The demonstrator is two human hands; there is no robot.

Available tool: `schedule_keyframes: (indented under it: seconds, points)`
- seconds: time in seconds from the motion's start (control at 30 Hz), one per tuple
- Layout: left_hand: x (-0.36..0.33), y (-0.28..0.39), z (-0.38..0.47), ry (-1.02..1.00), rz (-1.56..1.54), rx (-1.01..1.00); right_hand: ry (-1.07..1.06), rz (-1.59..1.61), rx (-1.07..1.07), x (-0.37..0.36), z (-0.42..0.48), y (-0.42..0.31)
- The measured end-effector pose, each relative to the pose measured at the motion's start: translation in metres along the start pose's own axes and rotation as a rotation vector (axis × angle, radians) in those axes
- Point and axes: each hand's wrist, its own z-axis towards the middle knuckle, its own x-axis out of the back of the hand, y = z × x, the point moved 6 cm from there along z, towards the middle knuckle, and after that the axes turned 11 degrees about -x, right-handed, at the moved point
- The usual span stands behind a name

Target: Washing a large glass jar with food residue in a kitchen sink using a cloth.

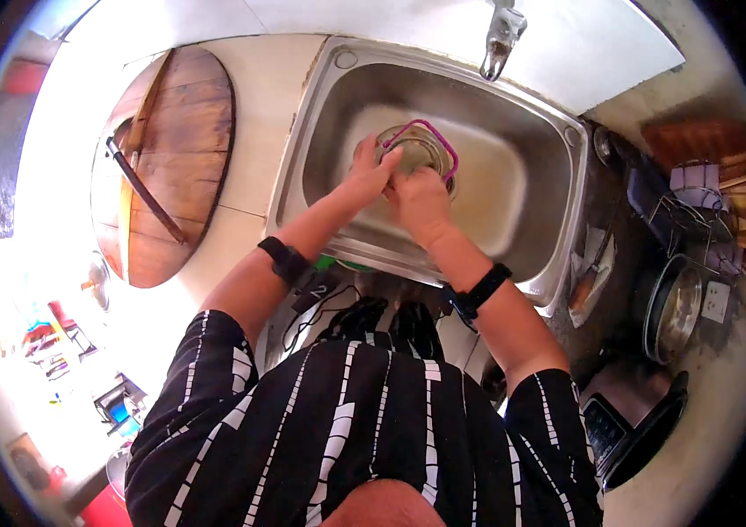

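Note:
Both of my hands are over the stainless steel sink [547, 178], close together at a round, shiny container [422, 153] with a purple handle [442, 139]. My left hand [373, 168] is on its left side, with the fingers curved around the rim. At its near edge, my right hand [420, 197] has its fingers bent inward, almost touching the left thumb. The fingertips are partly hidden, and what the container holds is hard to make out. Beyond it, cloudy, yellowish patches show on the basin floor.
A metal faucet [503, 43] overhangs the sink's far edge. On the left counter lies a round wooden board [195, 138] with a dark-handled tool [149, 197] on it. To the right are a wire rack [692, 214], a metal pot [676, 309] and a knife-like tool in a sheath [587, 286].

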Motion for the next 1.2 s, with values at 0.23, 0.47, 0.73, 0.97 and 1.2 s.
schedule_keyframes:
  seconds: [0.23, 0.47, 0.73, 0.97, 1.2]
  points:
    - [0.010, 0.004, 0.016, 0.058, 0.092, -0.261, 0.141, 0.178, 0.135, 0.021, 0.015, 0.004]
    - [0.009, 0.010, 0.011, 0.002, -0.022, -0.362, 0.025, 0.661, -0.419, 0.016, 0.026, 0.007]
    - [-0.002, 0.020, 0.014, 0.109, -0.187, -0.432, -0.333, 2.040, -1.226, -0.025, 0.053, 0.027]
    - [0.007, 0.030, -0.004, 0.010, -0.114, -0.332, -0.328, 1.476, -1.156, -0.015, 0.062, 0.008]
    - [0.005, 0.012, 0.010, -0.056, -0.167, -0.265, -0.351, 0.457, -0.286, 0.003, 0.044, 0.015]
